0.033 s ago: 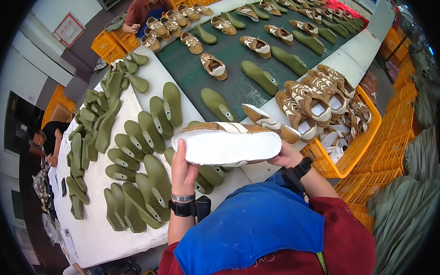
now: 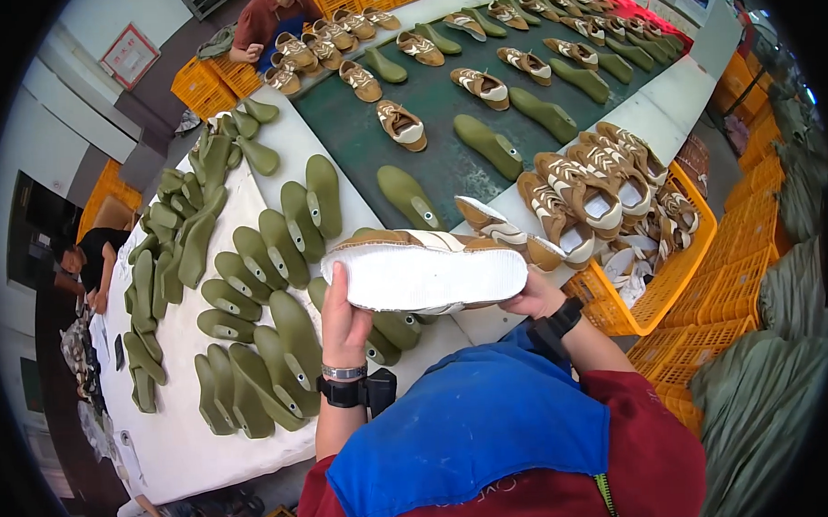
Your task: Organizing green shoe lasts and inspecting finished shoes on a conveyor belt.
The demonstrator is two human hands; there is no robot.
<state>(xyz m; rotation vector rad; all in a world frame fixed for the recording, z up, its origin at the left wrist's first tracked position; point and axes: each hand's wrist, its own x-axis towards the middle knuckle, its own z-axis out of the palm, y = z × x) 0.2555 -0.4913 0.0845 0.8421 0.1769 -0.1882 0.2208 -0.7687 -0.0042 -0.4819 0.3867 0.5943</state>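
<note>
my left hand [image 2: 345,326] and right hand [image 2: 536,297] clamp a textured-soled shoe [image 2: 433,278]; smooth lasts [image 2: 291,328] leave room at the near-left corner of the tabletop [image 2: 188,460].

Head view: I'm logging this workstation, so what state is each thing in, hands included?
Held shoe: white underside facing the camera
Left hand: closed on the shoe's left end
Right hand: closed on its right end
Orange crate: open-topped, loaded
Shoe row beside the crate: upright, close together
Green lasts on the white table: bare, some in rows, others heaped
</note>
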